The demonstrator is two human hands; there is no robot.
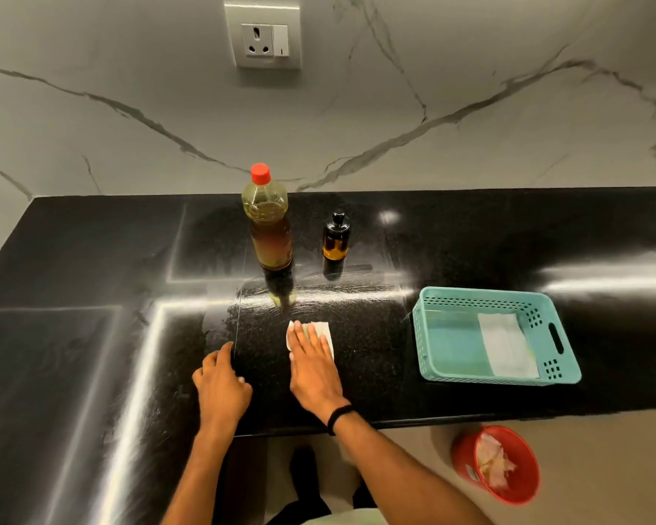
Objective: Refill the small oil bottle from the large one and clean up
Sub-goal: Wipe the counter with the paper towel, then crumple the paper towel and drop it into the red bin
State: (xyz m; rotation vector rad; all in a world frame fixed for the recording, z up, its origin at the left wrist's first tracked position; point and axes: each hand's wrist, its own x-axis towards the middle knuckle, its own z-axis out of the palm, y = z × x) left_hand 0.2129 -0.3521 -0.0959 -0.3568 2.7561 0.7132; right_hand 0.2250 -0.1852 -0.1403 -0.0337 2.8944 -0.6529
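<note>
The large oil bottle (pixel 270 225) with a red cap stands upright at the back of the black counter (pixel 91 259). To its right stands the small dark oil bottle (pixel 336 238) with a black pump top. My right hand (pixel 313 363) lies flat with straight fingers on a folded white tissue (pixel 324 329), pressing it onto the counter in front of the bottles. Smeared streaks show on the counter just beyond the tissue. My left hand (pixel 220 384) rests on the counter to the left, fingers loosely curled, holding nothing.
A teal plastic basket (pixel 451 367) with a white folded tissue (pixel 506 344) inside sits at the right. A red bin (pixel 466 460) with crumpled tissue stands on the floor below the counter edge. A wall socket (pixel 267 36) is on the marble backsplash.
</note>
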